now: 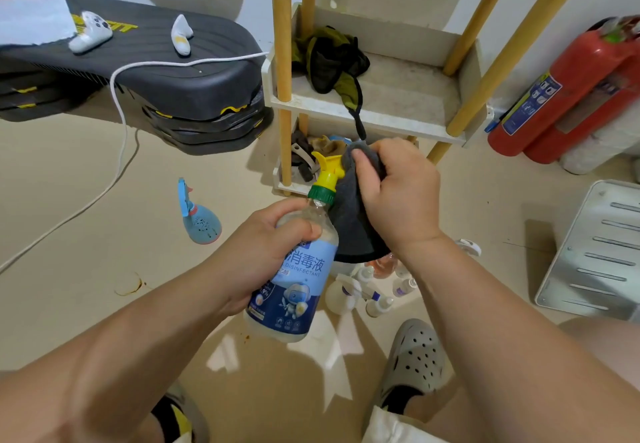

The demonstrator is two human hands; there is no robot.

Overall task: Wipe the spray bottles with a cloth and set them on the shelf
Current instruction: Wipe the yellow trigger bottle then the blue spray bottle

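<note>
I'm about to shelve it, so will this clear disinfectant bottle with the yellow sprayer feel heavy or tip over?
Probably fairly heavy: the clear plastic disinfectant bottle looks filled with pale liquid nearly to its shoulder. Its wide round base should stand steadily, though the yellow sprayer adds some top weight.

Spray bottle point(294, 304), blue label: large white characters "消毒液"; beneath them, "DISINFECTANT" in white capitals; lower left, a figure ending "9%" (its start is hidden by the left hand point(266, 252)). Small print at the label's foot: too fine to read.
Black step platform point(166, 62): yellow letters, partly covered, unreadable.
Fire extinguisher point(568, 96), blue label: print too small to read.
</note>
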